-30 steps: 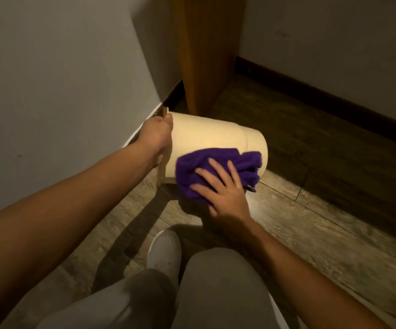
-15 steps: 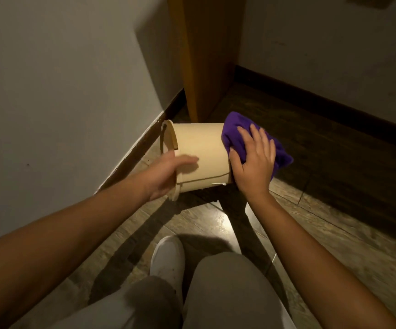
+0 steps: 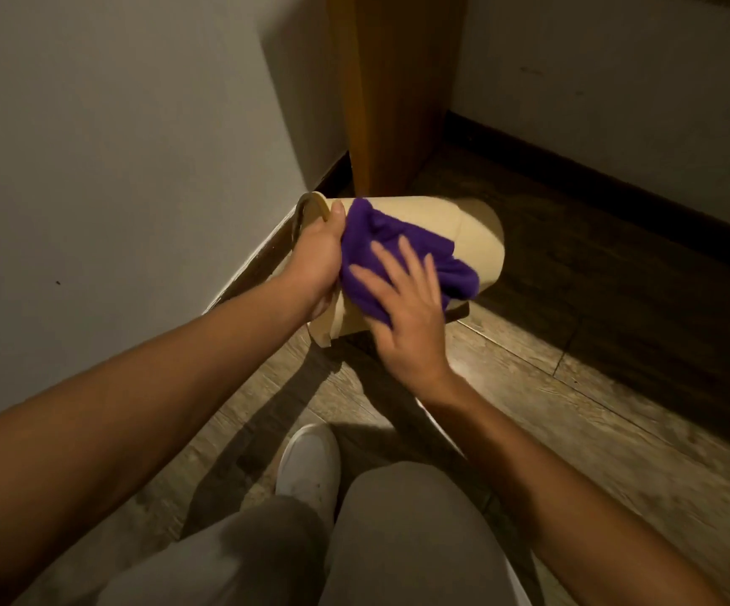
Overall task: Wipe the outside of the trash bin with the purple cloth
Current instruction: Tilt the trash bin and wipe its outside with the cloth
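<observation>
A beige trash bin [image 3: 468,229] is tipped on its side just above the wooden floor, its open rim to the left and its base to the right. My left hand [image 3: 317,260] grips the rim, thumb over the top edge. The purple cloth [image 3: 391,244] lies spread over the bin's near side. My right hand [image 3: 406,312] presses flat on the cloth with fingers spread, and covers its lower part.
A white wall [image 3: 114,168] runs close on the left with a dark baseboard. An orange wooden post [image 3: 391,89] stands right behind the bin. Dark floor and another baseboard lie to the right. My knees and a white shoe [image 3: 308,465] are below the hands.
My right hand and the cloth slid from the bin's base end on the right back over its near side. My left hand shifted from the side wall up onto the rim.
</observation>
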Available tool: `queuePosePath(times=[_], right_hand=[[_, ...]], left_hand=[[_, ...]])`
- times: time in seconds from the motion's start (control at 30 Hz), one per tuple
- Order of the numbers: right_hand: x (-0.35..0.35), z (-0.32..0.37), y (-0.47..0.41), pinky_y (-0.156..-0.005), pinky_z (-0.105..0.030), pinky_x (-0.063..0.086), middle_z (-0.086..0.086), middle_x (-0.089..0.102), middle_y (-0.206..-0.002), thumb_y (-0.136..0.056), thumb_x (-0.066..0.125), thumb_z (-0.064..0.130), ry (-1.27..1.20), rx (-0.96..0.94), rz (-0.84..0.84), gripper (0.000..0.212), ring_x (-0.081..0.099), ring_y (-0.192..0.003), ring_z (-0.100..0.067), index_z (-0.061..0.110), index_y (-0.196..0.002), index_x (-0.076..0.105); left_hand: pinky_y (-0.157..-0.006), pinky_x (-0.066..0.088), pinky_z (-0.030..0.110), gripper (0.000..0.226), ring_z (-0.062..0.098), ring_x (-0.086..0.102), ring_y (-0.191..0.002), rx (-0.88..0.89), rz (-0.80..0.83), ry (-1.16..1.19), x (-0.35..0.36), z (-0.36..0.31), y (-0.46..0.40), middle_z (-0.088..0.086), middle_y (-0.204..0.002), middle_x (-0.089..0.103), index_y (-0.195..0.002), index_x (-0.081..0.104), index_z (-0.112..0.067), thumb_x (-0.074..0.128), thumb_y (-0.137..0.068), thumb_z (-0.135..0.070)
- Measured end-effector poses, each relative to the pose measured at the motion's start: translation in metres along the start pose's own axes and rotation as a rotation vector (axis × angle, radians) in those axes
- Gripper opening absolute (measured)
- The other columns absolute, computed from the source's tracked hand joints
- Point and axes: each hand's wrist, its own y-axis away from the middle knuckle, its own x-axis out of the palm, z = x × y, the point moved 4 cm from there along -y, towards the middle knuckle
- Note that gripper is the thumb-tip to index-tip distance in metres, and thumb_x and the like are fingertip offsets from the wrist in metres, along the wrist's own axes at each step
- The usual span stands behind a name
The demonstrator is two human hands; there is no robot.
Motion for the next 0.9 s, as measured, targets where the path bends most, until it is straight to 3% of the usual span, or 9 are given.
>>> queuePosePath(times=[0.13, 0.23, 0.3, 0.37, 0.47, 0.57, 0.63, 0.77, 0.9], right_hand=[[0.006, -0.013, 0.010, -0.127, -0.065, 0.006, -0.007, 0.039, -0.166, -0.091, 0.058, 0.027, 0.226, -0.054, -0.004, 0.060, 0.021, -0.158, -0.037, 0.032, -0.151, 0.048], [-0.012, -0.044, -0.011, -0.126, -0.066, 0.009, -0.006, 0.047, -0.161, -0.091, 0.051, 0.035, 0.256, 0.126, -0.103, 0.056, 0.029, -0.155, -0.036, 0.031, -0.147, 0.050], [-0.024, -0.066, -0.024, -0.125, -0.066, 0.013, -0.005, 0.052, -0.157, -0.094, 0.046, 0.037, 0.202, 0.255, -0.142, 0.053, 0.033, -0.153, -0.034, 0.026, -0.145, 0.054], [-0.031, -0.080, -0.028, -0.126, -0.064, 0.012, -0.004, 0.053, -0.156, -0.097, 0.042, 0.040, 0.151, 0.323, -0.155, 0.053, 0.034, -0.154, -0.032, 0.023, -0.145, 0.055], [-0.034, -0.090, -0.025, -0.127, -0.061, 0.013, -0.004, 0.051, -0.158, -0.101, 0.039, 0.048, 0.103, 0.404, -0.184, 0.057, 0.034, -0.154, -0.031, 0.021, -0.150, 0.051], [-0.040, -0.097, -0.031, -0.125, -0.062, 0.020, -0.008, 0.052, -0.155, -0.103, 0.040, 0.055, 0.055, 0.513, -0.241, 0.060, 0.041, -0.148, -0.034, 0.018, -0.150, 0.049], [-0.040, -0.096, -0.034, -0.123, -0.063, 0.022, -0.008, 0.054, -0.152, -0.102, 0.044, 0.053, 0.033, 0.544, -0.251, 0.059, 0.044, -0.146, -0.034, 0.018, -0.149, 0.050], [-0.029, -0.077, -0.037, -0.127, -0.061, 0.018, -0.005, 0.051, -0.157, -0.098, 0.049, 0.028, -0.191, 0.588, -0.313, 0.049, 0.035, -0.152, -0.030, 0.022, -0.147, 0.054], [0.004, -0.024, -0.031, -0.130, -0.050, 0.005, -0.005, 0.047, -0.161, -0.087, 0.053, 0.009, -0.212, 0.273, -0.181, 0.061, 0.027, -0.157, -0.027, 0.024, -0.145, 0.056]], left_hand=[[-0.098, 0.054, 0.051, 0.046, 0.031, 0.070, -0.105, -0.076, -0.119, -0.097, -0.009, 0.004, -0.016, 0.017, -0.111, 0.073, -0.103, 0.064, -0.018, 0.036, -0.104, -0.055], [-0.080, 0.053, 0.039, 0.053, 0.023, 0.064, -0.088, -0.096, -0.175, -0.091, -0.012, 0.008, -0.024, 0.012, -0.097, 0.067, -0.131, 0.056, -0.011, 0.040, -0.103, -0.053], [-0.082, 0.053, 0.037, 0.055, 0.021, 0.066, -0.088, -0.110, -0.204, -0.117, -0.016, 0.010, -0.025, 0.008, -0.097, 0.067, -0.132, 0.055, -0.011, 0.042, -0.102, -0.055], [-0.089, 0.059, 0.046, 0.051, 0.031, 0.074, -0.097, -0.126, -0.126, -0.066, -0.014, 0.010, -0.025, 0.015, -0.109, 0.073, -0.125, 0.057, -0.013, 0.047, -0.099, -0.057], [-0.080, 0.063, 0.044, 0.044, 0.030, 0.076, -0.100, -0.110, 0.167, 0.109, -0.007, -0.005, -0.013, 0.012, -0.108, 0.078, -0.121, 0.062, -0.019, 0.061, -0.094, -0.054], [-0.093, 0.056, 0.045, 0.023, 0.020, 0.069, -0.113, -0.001, 0.327, -0.208, -0.006, 0.007, 0.009, -0.004, -0.121, 0.073, -0.114, 0.061, -0.054, 0.052, -0.094, -0.063], [-0.092, 0.052, 0.037, 0.020, 0.000, 0.065, -0.102, 0.091, 0.254, -0.407, -0.003, 0.024, 0.026, -0.018, -0.111, 0.067, -0.103, 0.055, -0.061, 0.037, -0.097, -0.068], [-0.053, 0.049, 0.005, 0.031, -0.013, 0.068, -0.078, 0.234, 0.078, -0.357, 0.016, 0.011, 0.024, -0.030, -0.085, 0.073, -0.100, 0.059, -0.047, 0.031, -0.105, -0.059], [-0.062, 0.054, 0.018, 0.050, 0.004, 0.074, -0.073, 0.243, -0.047, -0.307, 0.003, 0.003, -0.001, -0.011, -0.079, 0.078, -0.090, 0.071, -0.031, 0.031, -0.105, -0.058]])
